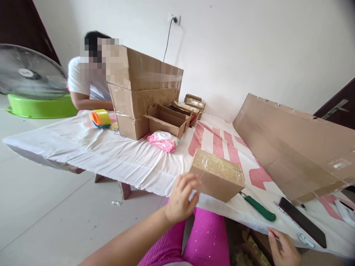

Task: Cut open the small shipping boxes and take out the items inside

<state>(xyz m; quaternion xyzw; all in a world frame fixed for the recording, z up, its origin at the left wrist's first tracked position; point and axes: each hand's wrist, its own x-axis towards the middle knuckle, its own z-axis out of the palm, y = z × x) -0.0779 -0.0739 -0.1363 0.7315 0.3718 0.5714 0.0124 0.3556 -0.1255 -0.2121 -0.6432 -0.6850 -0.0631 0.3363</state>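
Note:
A taped cardboard box (219,175) sits at the table's front edge. Close to its left end is my left hand (183,197), raised with loosely bent fingers and nothing visible in it. Whether its fingertips touch the box I cannot tell. My right hand (284,249) is low at the table edge, thumb and index finger drawn together; anything between them is too small to make out. A green-handled knife (260,208) lies just above that hand, its blade partly hidden by the box. A dark phone (303,221) rests to the right of the knife.
Stacked cardboard boxes (144,96) stand at the left beside an open box (169,120) and pink wipes (164,141). A tape roll (101,117) lies farther left. A large cardboard sheet (294,147) leans at right. Behind the stack sits a person in a white shirt (77,77).

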